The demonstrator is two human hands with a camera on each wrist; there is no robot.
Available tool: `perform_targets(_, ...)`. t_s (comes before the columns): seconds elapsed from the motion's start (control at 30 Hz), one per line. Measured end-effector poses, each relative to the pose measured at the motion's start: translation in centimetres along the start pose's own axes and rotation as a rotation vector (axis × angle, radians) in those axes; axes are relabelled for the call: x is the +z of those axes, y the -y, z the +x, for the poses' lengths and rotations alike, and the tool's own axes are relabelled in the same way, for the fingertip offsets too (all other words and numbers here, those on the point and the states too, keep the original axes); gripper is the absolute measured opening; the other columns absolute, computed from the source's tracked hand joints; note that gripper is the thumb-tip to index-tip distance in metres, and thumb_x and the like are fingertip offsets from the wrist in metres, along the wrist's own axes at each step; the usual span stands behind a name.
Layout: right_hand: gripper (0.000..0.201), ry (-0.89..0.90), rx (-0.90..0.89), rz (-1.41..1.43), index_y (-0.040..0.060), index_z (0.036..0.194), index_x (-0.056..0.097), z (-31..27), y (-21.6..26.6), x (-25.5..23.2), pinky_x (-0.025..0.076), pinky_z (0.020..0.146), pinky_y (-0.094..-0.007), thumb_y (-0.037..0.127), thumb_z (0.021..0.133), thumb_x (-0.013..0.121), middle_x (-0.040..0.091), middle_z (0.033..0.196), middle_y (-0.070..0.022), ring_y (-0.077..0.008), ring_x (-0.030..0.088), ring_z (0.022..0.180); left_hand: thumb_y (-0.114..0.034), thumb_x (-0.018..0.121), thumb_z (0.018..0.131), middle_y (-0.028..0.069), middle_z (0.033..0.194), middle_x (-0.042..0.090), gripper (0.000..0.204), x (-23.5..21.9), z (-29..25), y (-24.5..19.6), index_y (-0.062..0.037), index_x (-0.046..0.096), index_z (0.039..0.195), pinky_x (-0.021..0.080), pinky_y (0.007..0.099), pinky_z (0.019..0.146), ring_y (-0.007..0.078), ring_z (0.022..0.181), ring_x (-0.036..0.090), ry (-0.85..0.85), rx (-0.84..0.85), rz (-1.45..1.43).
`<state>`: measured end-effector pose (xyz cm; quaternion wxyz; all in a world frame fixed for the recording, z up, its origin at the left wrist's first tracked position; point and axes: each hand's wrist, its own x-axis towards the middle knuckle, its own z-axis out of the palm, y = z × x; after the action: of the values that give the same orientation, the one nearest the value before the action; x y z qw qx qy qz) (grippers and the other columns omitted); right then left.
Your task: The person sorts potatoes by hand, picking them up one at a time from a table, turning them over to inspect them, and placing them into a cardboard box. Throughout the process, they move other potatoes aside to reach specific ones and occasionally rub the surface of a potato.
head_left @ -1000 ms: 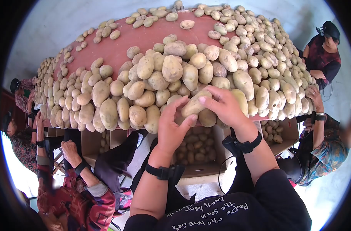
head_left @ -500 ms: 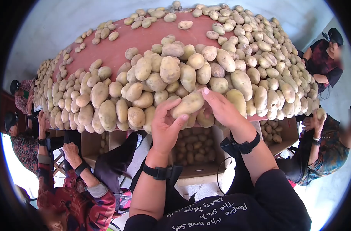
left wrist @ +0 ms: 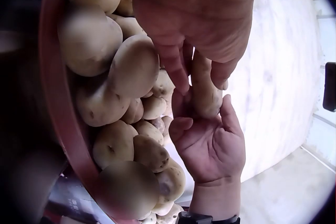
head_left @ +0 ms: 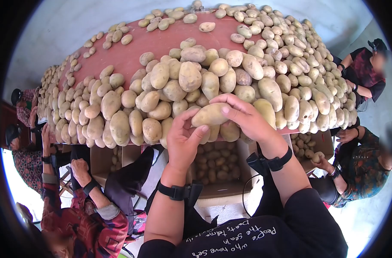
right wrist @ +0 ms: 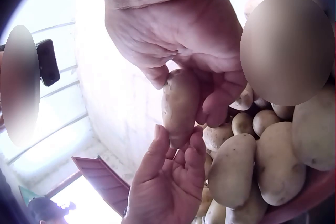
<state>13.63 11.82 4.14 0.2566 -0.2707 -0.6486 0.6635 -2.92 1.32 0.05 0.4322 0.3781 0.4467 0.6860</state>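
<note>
A long pale potato [head_left: 209, 115] is held between both hands, just in front of the potato heap [head_left: 189, 77]. My left hand [head_left: 181, 139] grips its left end, thumb on the near side. My right hand [head_left: 246, 118] has its thumb against the other end and its fingers around the far side. In the left wrist view, the potato [left wrist: 205, 90] spans from the left hand above to the right hand below. The right wrist view shows the same potato [right wrist: 180, 106] pinched by the right hand, with left fingertips at its lower end.
The heap covers much of a red table [head_left: 178, 38] and its near edge. Below that edge, between the knees, stands a cardboard box [head_left: 221, 191] holding potatoes. Another box [head_left: 322, 148] of potatoes is at the right. Several people sit or stand around the table.
My right fingers straightened off the potato, then closed around its right end again, while the potato turned in my hands. At the right, another person's hand has lowered a potato to their box.
</note>
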Motion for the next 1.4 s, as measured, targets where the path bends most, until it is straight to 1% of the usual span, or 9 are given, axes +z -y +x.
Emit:
perform_targets(0.23, 0.033, 0.099, 0.108, 0.057, 0.0045, 0.125, 0.060, 0.0, 0.5, 0.1, 0.052, 0.068, -0.0262, 0.027, 0.102, 0.058, 0.064, 0.107, -0.0035, -0.0096, 0.060, 0.082, 0.013, 0.067, 0.083, 0.0124, 0.127, 0.058, 0.045, -1.1, -0.3, -0.3, -0.0016, 0.056, 0.124, 0.049, 0.0347, 0.103, 0.0210, 0.120, 0.057, 0.151, 0.296, 0.416)
perform_targets(0.4, 0.033, 0.103, 0.006, 0.031, 0.0036, 0.122, 0.062, -0.2, 0.7, -0.1, 0.052, 0.079, -0.0265, 0.023, 0.096, 0.067, 0.064, 0.105, -0.0025, -0.0106, 0.060, 0.094, 0.001, 0.064, 0.076, 0.0161, 0.127, 0.056, 0.048, -3.0, -0.5, -1.3, -0.0005, 0.058, 0.123, 0.043, 0.0411, 0.104, 0.0329, 0.116, 0.057, -0.131, 0.580, 0.860)
perform_targets(0.5, 0.033, 0.147, -0.040, -0.030, 0.0044, 0.119, 0.064, -0.6, 1.3, -0.8, 0.049, 0.087, -0.0268, 0.021, 0.092, 0.071, 0.064, 0.105, -0.0012, -0.0102, 0.058, 0.100, 0.000, 0.064, 0.074, 0.0166, 0.125, 0.058, 0.052, -4.0, -0.6, -1.0, -0.0008, 0.056, 0.126, 0.039, 0.0450, 0.106, 0.0358, 0.118, 0.053, -0.597, 0.506, 1.098)
perform_targets(0.6, 0.032, 0.270, -0.017, -0.087, 0.0048, 0.115, 0.066, -1.1, 2.2, -1.9, 0.047, 0.090, -0.0271, 0.019, 0.088, 0.074, 0.065, 0.105, -0.0010, -0.0103, 0.058, 0.101, 0.000, 0.064, 0.075, 0.0175, 0.131, 0.052, 0.055, -4.8, -0.7, 0.0, 0.0008, 0.052, 0.129, 0.036, 0.0453, 0.109, 0.0355, 0.123, 0.049, -0.796, 0.272, 0.865)
perform_targets(0.73, 0.031, 0.463, -0.057, -0.189, 0.0041, 0.111, 0.068, -0.8, 2.4, -3.0, 0.048, 0.089, -0.0279, 0.021, 0.086, 0.075, 0.067, 0.107, -0.0026, -0.0119, 0.060, 0.100, 0.000, 0.063, 0.076, 0.0189, 0.130, 0.051, 0.055, -4.5, -1.0, 1.6, 0.0006, 0.052, 0.130, 0.032, 0.0467, 0.112, 0.0361, 0.126, 0.045, -0.845, 0.209, 0.613)
perform_targets(0.9, 0.031, 0.624, 0.103, -0.222, 0.0031, 0.109, 0.070, -1.2, 2.5, -2.8, 0.050, 0.081, -0.0285, 0.029, 0.092, 0.070, 0.069, 0.099, -0.0029, -0.0120, 0.062, 0.092, 0.000, 0.065, 0.075, 0.0169, 0.128, 0.054, 0.052, -4.8, -1.1, 1.3, -0.0039, 0.056, 0.126, 0.028, 0.0483, 0.112, 0.0356, 0.127, 0.044, -0.779, 0.141, 0.999)
perform_targets(0.93, 0.031, 0.648, -0.002, -0.249, 0.0025, 0.105, 0.071, -1.1, 1.9, -2.7, 0.051, 0.073, -0.0269, 0.032, 0.095, 0.066, 0.069, 0.095, -0.0024, -0.0109, 0.063, 0.084, 0.000, 0.065, 0.075, 0.0159, 0.128, 0.054, 0.051, -4.9, -1.1, 1.5, -0.0045, 0.057, 0.126, 0.027, 0.0487, 0.113, 0.0347, 0.128, 0.045, -0.764, 0.157, 1.045)
perform_targets(1.13, 0.030, 0.593, 0.269, -0.186, 0.0024, 0.103, 0.069, -1.3, 2.9, -2.5, 0.051, 0.071, -0.0250, 0.031, 0.097, 0.064, 0.068, 0.092, -0.0011, -0.0099, 0.064, 0.078, 0.001, 0.064, 0.075, 0.0126, 0.127, 0.056, 0.043, -5.7, -1.2, 1.9, -0.0081, 0.062, 0.117, 0.026, 0.0486, 0.112, 0.0316, 0.127, 0.047, -0.713, 0.206, 1.172)
perform_targets(1.4, 0.026, 0.560, 0.114, -0.184, 0.0020, 0.111, 0.067, -0.4, 0.9, -1.5, 0.052, 0.080, -0.0281, 0.024, 0.097, 0.064, 0.069, 0.097, -0.0039, -0.0111, 0.065, 0.090, 0.000, 0.069, 0.072, 0.0125, 0.121, 0.057, 0.042, -5.3, -1.0, 1.6, -0.0081, 0.063, 0.113, 0.028, 0.0486, 0.109, 0.0335, 0.123, 0.048, -0.721, 0.230, 1.227)
